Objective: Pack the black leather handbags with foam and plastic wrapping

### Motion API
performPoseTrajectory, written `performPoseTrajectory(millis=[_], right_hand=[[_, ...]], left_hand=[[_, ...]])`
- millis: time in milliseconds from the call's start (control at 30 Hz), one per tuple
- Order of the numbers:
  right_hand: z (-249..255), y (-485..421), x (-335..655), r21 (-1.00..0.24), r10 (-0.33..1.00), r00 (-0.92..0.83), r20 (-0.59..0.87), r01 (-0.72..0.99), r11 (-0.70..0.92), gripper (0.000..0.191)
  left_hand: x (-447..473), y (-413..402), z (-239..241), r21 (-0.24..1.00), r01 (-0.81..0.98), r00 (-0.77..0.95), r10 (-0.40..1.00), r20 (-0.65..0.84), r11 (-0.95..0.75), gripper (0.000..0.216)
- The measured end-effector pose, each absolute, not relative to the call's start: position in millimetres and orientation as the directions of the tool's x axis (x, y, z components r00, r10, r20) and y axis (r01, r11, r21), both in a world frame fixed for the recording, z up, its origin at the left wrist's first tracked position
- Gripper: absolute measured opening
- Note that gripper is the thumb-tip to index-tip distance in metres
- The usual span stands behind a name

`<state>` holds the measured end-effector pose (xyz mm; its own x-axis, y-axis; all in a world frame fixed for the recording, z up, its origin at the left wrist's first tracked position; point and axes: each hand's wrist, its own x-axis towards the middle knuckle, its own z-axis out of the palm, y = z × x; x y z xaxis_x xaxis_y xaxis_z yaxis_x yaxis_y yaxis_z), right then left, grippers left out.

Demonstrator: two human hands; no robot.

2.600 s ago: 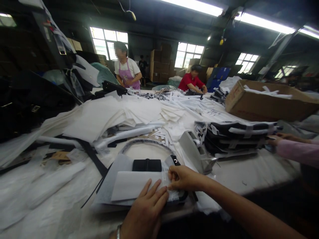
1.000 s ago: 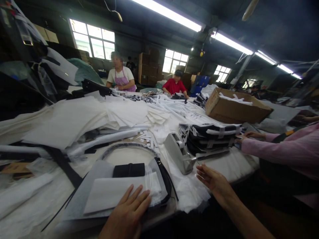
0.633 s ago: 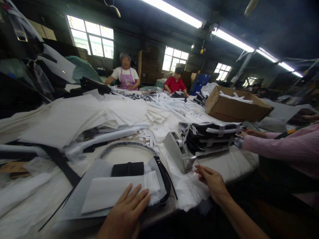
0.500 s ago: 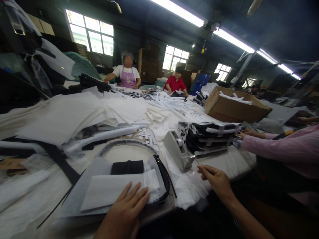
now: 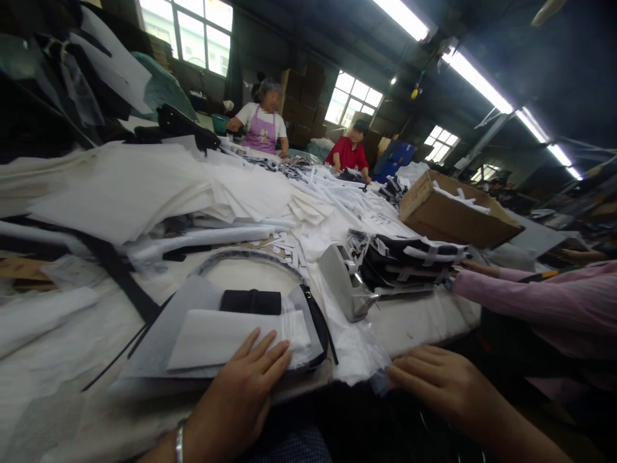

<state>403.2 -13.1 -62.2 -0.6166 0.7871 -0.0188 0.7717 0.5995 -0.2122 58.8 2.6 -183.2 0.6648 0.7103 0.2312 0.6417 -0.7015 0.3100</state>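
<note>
My left hand (image 5: 253, 370) lies flat with fingers apart on a folded white padding sheet (image 5: 205, 341). The sheet covers part of a black handbag (image 5: 318, 325), which has a looped, wrapped handle (image 5: 250, 253) and a black strap piece (image 5: 250, 301) at its top. My right hand (image 5: 434, 379) is at the table's front edge, fingers bent and pressed together, beside crumpled clear plastic (image 5: 361, 360). Whatever its fingertips hold is hidden. A grey tape dispenser (image 5: 337, 283) stands just beyond, between the handbag and a bundle of wrapped black bags (image 5: 409, 263).
White sheets (image 5: 120, 186) are piled at the left, near a black strap (image 5: 116, 270). A cardboard box (image 5: 453, 215) stands at the back right. A co-worker's pink sleeve (image 5: 525, 289) reaches in from the right. Two people work across the table.
My right hand has moved from the tape dispenser's front end down to the table edge, its pinch now more closed over. My left hand stays on the padding sheet. The camera view has tilted.
</note>
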Motion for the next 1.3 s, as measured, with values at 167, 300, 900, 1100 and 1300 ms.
performPoseTrajectory(millis=[167,300,900,1100,1300], right_hand=[[-45,-1,347,-0.219,0.609,-0.767,-0.201,0.641,0.735,0.023],[-48,28,310,-0.335,0.522,-0.811,-0.265,0.585,0.739,0.033],[-99,136,229,-0.109,0.177,-0.811,-0.558,0.282,0.953,0.018],[-99,137,203,0.034,0.189,-0.668,-0.72,0.238,0.971,0.036],[-97,147,188,0.064,0.176,-0.621,-0.764,0.199,0.978,0.046]], left_hand=[[60,1,-179,0.363,0.636,0.654,0.725,0.214,-0.681,0.078],[59,1,-180,0.436,0.615,0.634,0.741,0.223,-0.657,0.073],[58,4,-183,0.441,0.598,0.655,0.725,0.212,-0.67,0.052],[60,6,-193,0.391,0.61,0.647,0.718,0.257,-0.689,0.051],[61,7,-199,0.301,0.619,0.645,0.688,0.333,-0.726,0.045]])
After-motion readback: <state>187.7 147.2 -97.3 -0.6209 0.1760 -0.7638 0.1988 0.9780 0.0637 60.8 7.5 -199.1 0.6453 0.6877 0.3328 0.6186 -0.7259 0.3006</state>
